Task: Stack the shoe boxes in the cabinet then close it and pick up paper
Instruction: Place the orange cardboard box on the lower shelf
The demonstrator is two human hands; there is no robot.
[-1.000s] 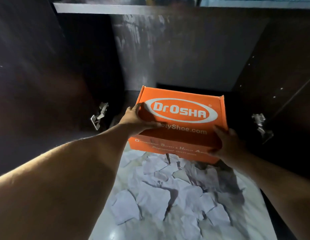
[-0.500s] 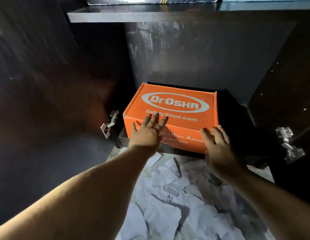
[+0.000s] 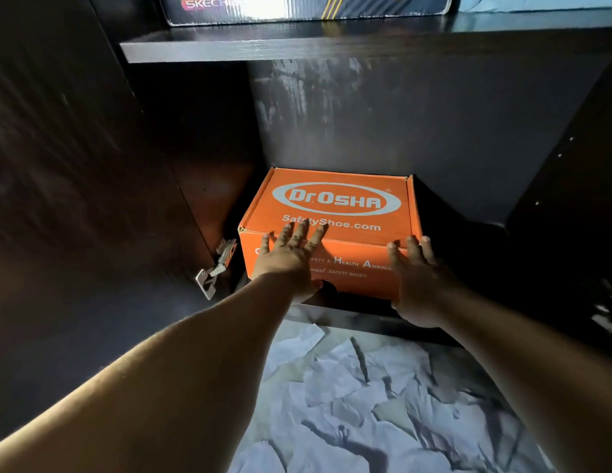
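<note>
Down in the dark cabinet (image 3: 434, 138), the orange shoe box (image 3: 338, 213) sits on the bottom shelf, toward the left wall. Both hands lie flat on its near face, fingers spread, neither grip closed on anything: left hand (image 3: 291, 257), right hand (image 3: 417, 271). Crumpled paper (image 3: 349, 404) litters the near floor. Another box (image 3: 297, 8) rests on the upper shelf (image 3: 297, 46).

Both flat hands, left hand (image 3: 290, 259) and right hand (image 3: 419, 281), press the orange shoe box (image 3: 335, 213) sitting inside the dark cabinet (image 3: 434, 131).
</note>
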